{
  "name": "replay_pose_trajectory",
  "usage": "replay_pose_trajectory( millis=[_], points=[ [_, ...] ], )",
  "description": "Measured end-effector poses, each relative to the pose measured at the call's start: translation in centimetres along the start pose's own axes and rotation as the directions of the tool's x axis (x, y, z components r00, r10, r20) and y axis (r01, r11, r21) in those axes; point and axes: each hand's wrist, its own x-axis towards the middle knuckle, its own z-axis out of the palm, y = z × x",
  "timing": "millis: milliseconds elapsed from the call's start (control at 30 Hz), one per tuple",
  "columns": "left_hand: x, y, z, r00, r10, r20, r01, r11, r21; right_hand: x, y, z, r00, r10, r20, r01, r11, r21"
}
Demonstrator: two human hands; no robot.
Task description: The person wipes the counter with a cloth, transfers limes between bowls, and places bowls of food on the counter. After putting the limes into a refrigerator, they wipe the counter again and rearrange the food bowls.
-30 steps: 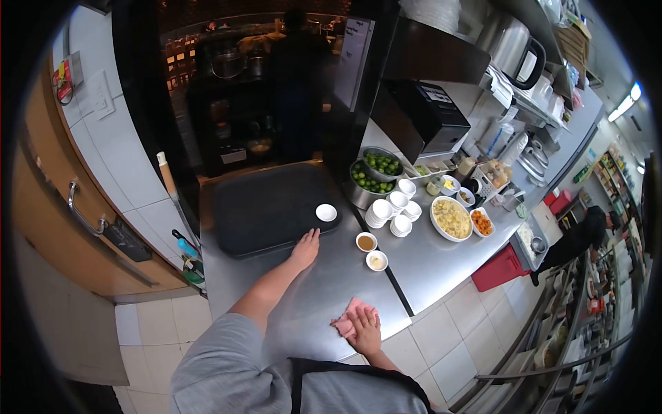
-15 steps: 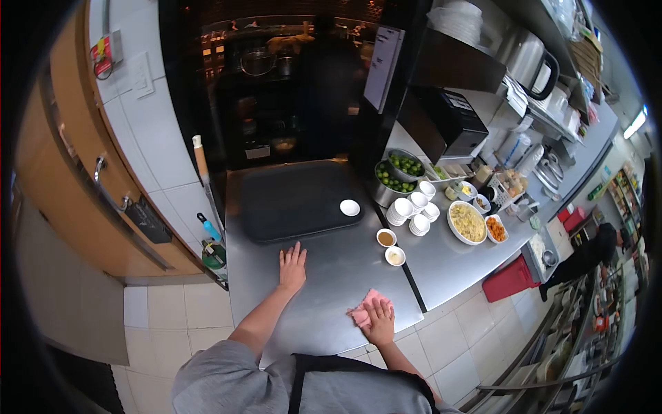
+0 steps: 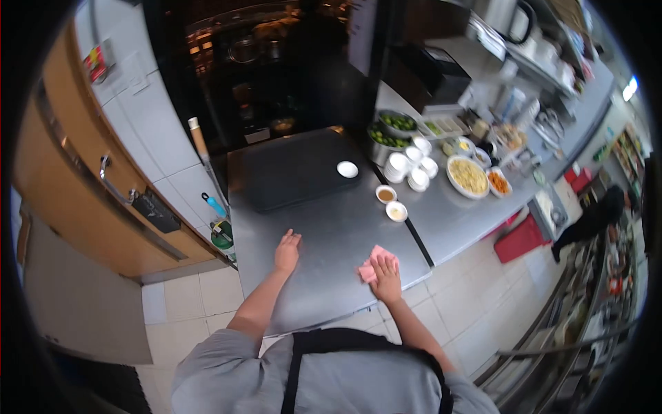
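A steel counter [image 3: 324, 255] lies in front of me. On its left part rests my left hand [image 3: 287, 252], palm down and holding nothing. My right hand [image 3: 385, 277] lies flat on a pink cloth [image 3: 376, 263] near the counter's front right edge. Beyond my hands is a black tray [image 3: 296, 169] with a small white dish [image 3: 347, 169] at its right end. Two small cups, one with brown sauce [image 3: 385, 194] and one with pale contents [image 3: 396, 211], stand between the tray and the cloth.
Stacked white cups [image 3: 396, 168], bowls of green limes [image 3: 398, 123], a bowl of shredded yellow food [image 3: 468, 176] and an orange-filled dish [image 3: 498, 182] stand at the right. A person [image 3: 594, 214] in dark clothing is farther right, beyond a red bin [image 3: 518, 240].
The camera view has shifted, so the counter items appear higher. My left hand's fingers look closer together. My right hand is still on the cloth.
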Motion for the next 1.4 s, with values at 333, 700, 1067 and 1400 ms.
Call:
replay_pose_trajectory(
  millis=[333, 700, 1067, 1400],
  points=[
    [-5.2, 7.4, 1.3, 0.966, -0.258, -0.009, 0.244, 0.921, -0.303, -9.4, 3.8, -8.0, 0.989, -0.134, 0.069, 0.115, 0.966, 0.231],
    [2.9, 30.8, 8.4, 0.663, -0.143, 0.735, 0.673, -0.315, -0.669, -27.5, 24.5, -15.5, 0.601, 0.799, 0.024, -0.638, 0.462, 0.615],
    [9.9, 47.4, 10.3, 0.556, 0.255, 0.791, 0.775, -0.504, -0.382, -8.9, 33.3, -22.7, 0.725, 0.664, -0.179, -0.382, 0.606, 0.698],
    [15.5, 51.3, 18.3, 0.616, 0.219, 0.757, 0.788, -0.145, -0.599, -0.3, 36.2, -24.3, 0.974, 0.152, -0.167, -0.044, 0.852, 0.521]
  ],
)
